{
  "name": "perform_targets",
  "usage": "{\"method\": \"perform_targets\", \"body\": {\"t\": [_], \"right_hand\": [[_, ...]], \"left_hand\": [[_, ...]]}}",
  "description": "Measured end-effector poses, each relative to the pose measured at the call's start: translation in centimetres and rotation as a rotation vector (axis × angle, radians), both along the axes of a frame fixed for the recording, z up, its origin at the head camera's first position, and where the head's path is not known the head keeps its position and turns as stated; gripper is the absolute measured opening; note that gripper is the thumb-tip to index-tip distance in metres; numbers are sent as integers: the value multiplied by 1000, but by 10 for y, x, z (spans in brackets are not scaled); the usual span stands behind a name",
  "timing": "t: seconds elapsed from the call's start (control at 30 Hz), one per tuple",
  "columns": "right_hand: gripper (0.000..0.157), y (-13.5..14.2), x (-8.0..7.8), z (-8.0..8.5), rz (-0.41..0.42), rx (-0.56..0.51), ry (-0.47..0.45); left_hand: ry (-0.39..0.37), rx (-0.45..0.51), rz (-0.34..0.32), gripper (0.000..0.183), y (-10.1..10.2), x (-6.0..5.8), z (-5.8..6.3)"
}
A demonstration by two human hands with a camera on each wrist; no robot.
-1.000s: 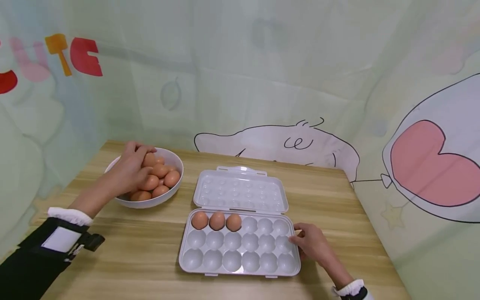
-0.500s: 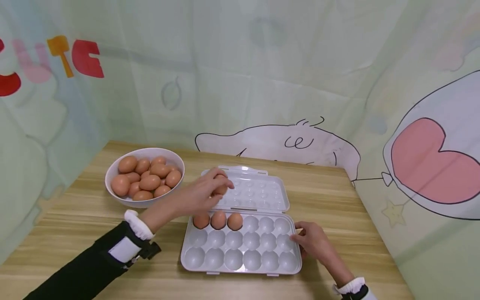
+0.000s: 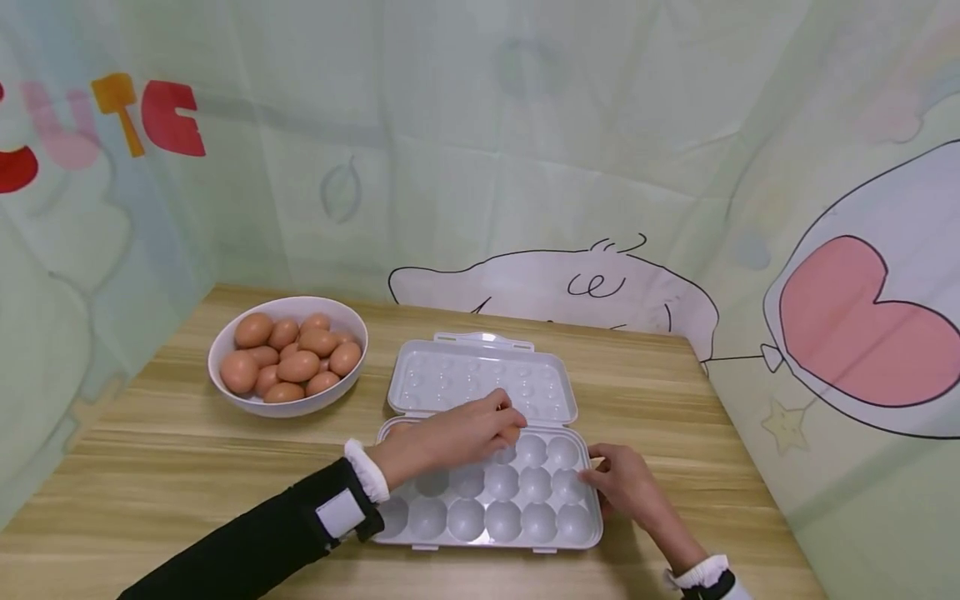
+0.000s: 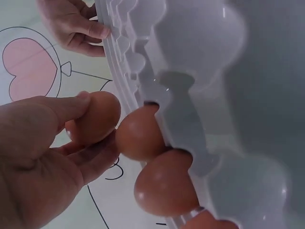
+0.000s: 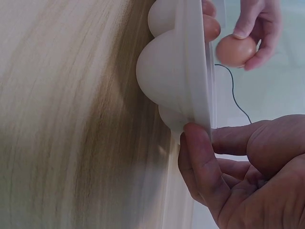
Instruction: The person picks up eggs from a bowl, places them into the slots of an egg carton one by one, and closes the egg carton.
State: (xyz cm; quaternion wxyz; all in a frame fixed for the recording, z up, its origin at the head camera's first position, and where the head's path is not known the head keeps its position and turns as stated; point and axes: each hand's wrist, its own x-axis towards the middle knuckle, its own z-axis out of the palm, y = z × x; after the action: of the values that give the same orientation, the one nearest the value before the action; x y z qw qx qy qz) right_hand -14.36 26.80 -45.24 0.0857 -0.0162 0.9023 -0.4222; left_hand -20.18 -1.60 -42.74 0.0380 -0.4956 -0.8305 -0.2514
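Note:
My left hand (image 3: 461, 432) pinches a brown egg (image 4: 97, 119) between thumb and fingers, just above the back row of a white plastic egg tray (image 3: 538, 483). In the left wrist view, this egg is beside a seated egg (image 4: 141, 134), with another seated egg (image 4: 166, 185) nearer the camera. From the head, my left hand and wrist mostly hide the seated eggs. My right hand (image 3: 624, 485) grips the tray's right edge, thumb on top and fingers underneath, as the right wrist view shows. The tray's lid (image 3: 435, 383) lies folded back behind it.
A white bowl (image 3: 225, 396) heaped with several brown eggs (image 3: 298, 367) stands at the back left of the wooden table (image 3: 187, 492). A printed curtain (image 3: 480, 150) hangs behind the table and along both sides.
My left hand has brought an egg from the bowl rightward, past the lid, to above the tray's back row. My right hand has stayed on the tray's edge.

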Motion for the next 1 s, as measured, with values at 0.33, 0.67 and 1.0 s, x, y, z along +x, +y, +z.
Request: {"method": "perform_targets", "body": {"t": [0.33, 0.67, 1.0], "right_hand": [[35, -1, -1, 1, -1, 3, 9], [33, 0, 1, 2, 14, -25, 7], [33, 0, 2, 2, 14, -32, 10]], "left_hand": [[-27, -165, 108, 14, 15, -1, -2], [4, -206, 104, 19, 17, -2, -4], [135, -258, 41, 21, 21, -3, -9]]}}
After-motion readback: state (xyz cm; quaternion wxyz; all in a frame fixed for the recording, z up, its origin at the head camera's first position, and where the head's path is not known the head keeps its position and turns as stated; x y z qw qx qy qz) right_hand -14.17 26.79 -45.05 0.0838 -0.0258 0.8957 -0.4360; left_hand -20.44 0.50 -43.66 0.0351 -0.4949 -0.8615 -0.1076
